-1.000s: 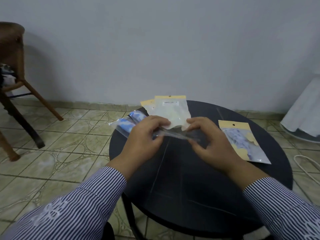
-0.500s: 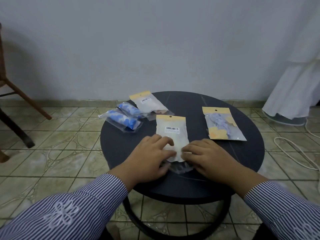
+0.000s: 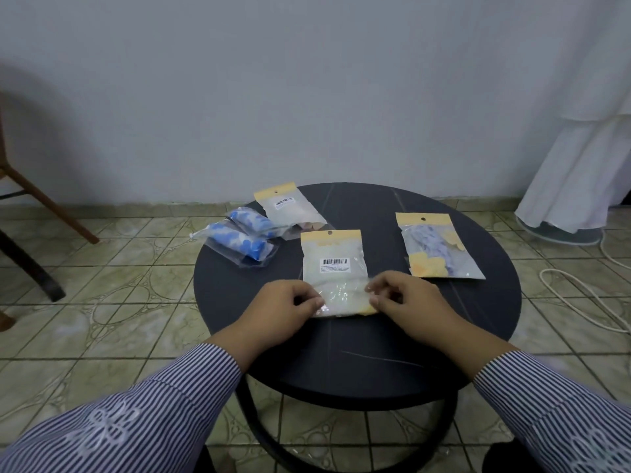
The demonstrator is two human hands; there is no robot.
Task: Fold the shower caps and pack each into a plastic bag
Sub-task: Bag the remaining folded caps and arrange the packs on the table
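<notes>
Packets spread over a round black table (image 3: 341, 363), both hands at the nearest one.

A clear plastic bag with a barcode label (image 3: 333, 268) lies centre, the left hand (image 3: 283, 307) and right hand (image 3: 406, 302) at its near corners. Right of it lies a bagged lilac-and-yellow cap (image 3: 437, 249); behind left, another labelled bag (image 3: 290, 208) beside two blue-and-white rolled caps in clear wrap (image 3: 242, 237).

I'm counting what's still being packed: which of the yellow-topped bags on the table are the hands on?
The middle bag with the barcode label. The left hand and right hand pinch its near end; the far-left bag and the right bag lie untouched.
</notes>
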